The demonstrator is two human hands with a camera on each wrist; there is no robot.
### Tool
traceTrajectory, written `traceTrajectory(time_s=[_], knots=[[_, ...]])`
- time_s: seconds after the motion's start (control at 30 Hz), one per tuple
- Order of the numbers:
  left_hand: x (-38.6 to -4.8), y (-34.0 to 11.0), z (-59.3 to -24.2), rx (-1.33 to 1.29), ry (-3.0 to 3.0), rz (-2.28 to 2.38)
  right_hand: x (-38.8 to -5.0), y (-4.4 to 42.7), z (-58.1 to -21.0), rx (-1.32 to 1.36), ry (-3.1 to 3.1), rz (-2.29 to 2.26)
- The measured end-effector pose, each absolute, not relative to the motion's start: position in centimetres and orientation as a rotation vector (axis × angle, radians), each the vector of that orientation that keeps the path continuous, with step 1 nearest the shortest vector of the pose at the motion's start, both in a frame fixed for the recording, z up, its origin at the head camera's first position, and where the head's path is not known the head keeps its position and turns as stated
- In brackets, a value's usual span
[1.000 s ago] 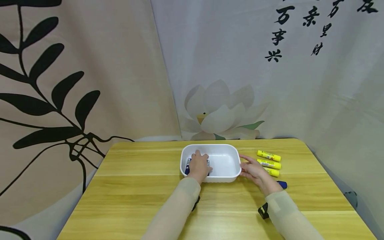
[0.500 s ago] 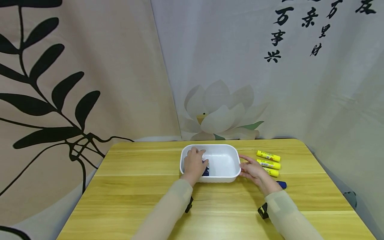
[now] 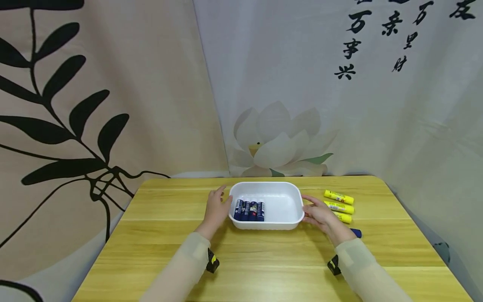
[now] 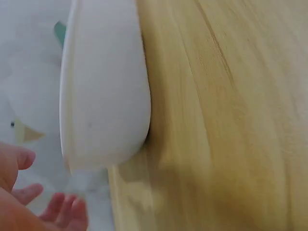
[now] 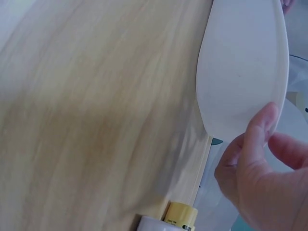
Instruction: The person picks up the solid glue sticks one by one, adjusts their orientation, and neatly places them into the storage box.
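A white rectangular tray (image 3: 285, 205) stands on the table in the head view. Several dark blue tubes (image 3: 249, 210) with pale labels, shaped like glue sticks, lie side by side in its left part. My left hand (image 3: 216, 209) is just off the tray's left end, holding nothing. In the left wrist view its fingertips (image 4: 77, 214) are apart from the tray wall. At the tray's right end is my right hand (image 3: 320, 213). In the right wrist view one of its fingers (image 5: 260, 127) touches the outer wall near the rim.
Three yellow tubes (image 3: 338, 197) lie stacked in a column to the right of my right hand. A blue tube (image 3: 356, 233), partly hidden by the right wrist, lies below them. The wooden table (image 3: 170, 201) ends at a fabric backdrop (image 3: 181, 105).
My left hand has left the tray's inside and moved left to its outer left side, uncovering the dark blue tubes. My right hand stays at the tray's right end.
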State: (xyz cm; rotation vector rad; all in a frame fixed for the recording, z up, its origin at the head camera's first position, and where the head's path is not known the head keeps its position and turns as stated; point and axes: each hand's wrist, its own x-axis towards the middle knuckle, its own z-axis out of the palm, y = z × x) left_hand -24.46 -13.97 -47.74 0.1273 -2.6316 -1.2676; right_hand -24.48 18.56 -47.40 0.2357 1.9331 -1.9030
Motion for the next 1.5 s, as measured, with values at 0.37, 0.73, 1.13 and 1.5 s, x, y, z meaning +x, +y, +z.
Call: traceTrajectory(time_s=[0.37, 0.73, 1.13, 1.5], knots=[[-23.7, -15.0, -49.6, 0.309, -2.472, -1.945, -24.3, 18.6, -47.1, 0.224, 1.982, -1.874], [-23.9, -14.6, -49.5, 0.381, -2.398, -2.013, -24.5, 18.5, -47.3, 0.201, 2.008, -1.834], [-24.1, -14.5, -49.4, 0.399, -2.421, -2.013, -22.8, 23.3, -46.8, -0.581, 2.836, -1.205], [-24.0, -14.6, -49.5, 0.368, -2.435, -2.01, -19.5, 28.7, -48.4, -1.041, 3.114, -0.333]])
